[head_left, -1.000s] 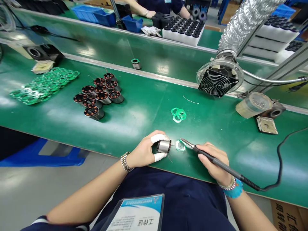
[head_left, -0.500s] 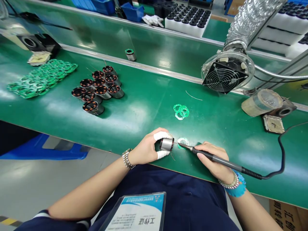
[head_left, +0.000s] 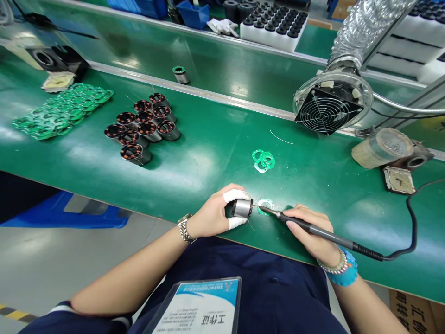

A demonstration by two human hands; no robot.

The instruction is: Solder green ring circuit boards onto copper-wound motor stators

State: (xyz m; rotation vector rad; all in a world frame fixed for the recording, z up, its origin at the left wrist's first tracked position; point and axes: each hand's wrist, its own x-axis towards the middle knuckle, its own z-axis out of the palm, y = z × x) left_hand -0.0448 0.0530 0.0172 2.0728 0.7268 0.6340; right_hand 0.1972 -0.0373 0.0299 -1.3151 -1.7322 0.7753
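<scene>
My left hand [head_left: 217, 211], with white covers on thumb and finger, is closed around a motor stator [head_left: 242, 208], a silver cylinder lying on its side with copper windings at its end. Thin wires stick out of it towards the right. My right hand [head_left: 313, 228] grips a soldering iron [head_left: 323, 233] like a pen. Its tip is close to a wire at the stator's end; whether they touch I cannot tell. A green ring-shaped circuit board [head_left: 267, 202] lies on the bench just behind the tip, partly covered by the iron.
Several stators [head_left: 149, 131] stand upright to the left, with a sheet of green ring boards [head_left: 62, 111] beyond. Loose ring boards [head_left: 263, 160] lie ahead. A fan on a duct [head_left: 328, 111] hangs at the right, near a plastic tub [head_left: 380, 147] and a soldering sponge [head_left: 399, 180]. One stator [head_left: 181, 75] stands behind.
The view has shifted slightly. Both hands keep their holds on the stator and the soldering iron, with the iron's tip still close to the stator's wire end.
</scene>
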